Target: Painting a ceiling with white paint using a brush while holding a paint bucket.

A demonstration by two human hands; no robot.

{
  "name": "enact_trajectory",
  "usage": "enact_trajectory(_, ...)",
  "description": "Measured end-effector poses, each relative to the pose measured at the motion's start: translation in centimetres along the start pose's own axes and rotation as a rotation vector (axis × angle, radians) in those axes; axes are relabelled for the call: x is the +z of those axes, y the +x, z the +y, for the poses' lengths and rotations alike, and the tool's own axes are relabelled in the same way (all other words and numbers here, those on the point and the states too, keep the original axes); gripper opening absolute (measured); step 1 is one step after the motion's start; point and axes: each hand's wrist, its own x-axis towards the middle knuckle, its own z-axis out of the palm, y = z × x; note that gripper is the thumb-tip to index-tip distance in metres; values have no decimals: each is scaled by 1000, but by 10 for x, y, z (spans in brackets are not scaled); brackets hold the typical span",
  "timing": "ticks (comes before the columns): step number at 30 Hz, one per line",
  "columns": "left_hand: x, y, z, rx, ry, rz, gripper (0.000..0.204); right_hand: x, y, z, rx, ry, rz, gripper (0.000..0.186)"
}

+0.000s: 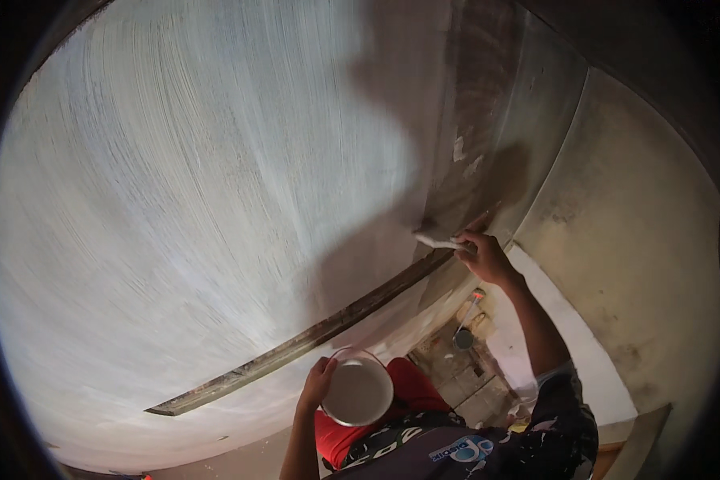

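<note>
Brush (pixel 436 241) in right grip (pixel 483 256), lettered shirt (pixel 492 454) below

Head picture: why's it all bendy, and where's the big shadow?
In the head view, the dark rail bows and black rounds the edges, as fisheye lenses do; also in the head view, shadow darkens the wall behind the right hand, while its left side is bright.

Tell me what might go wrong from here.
The open bucket of pale liquid in the left hand might tip and spill on the red trousers.

The brush in the right hand appears near the dark wooden strip and might smear it.

The shadow on the wall could hide missed patches.
</note>
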Motion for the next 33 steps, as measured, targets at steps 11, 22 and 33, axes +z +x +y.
enact_trajectory(11,11,7,-7,66,-36,14,40,-123,108,-85,-16,118,323,25)
enact_trajectory(22,10,-8,10,74,-53,28,39,1,74,-36,-273,29,657,14)
enact_trajectory(33,8,0,-5,74,-83,22,39,56,-28,43,230,46,48,23)
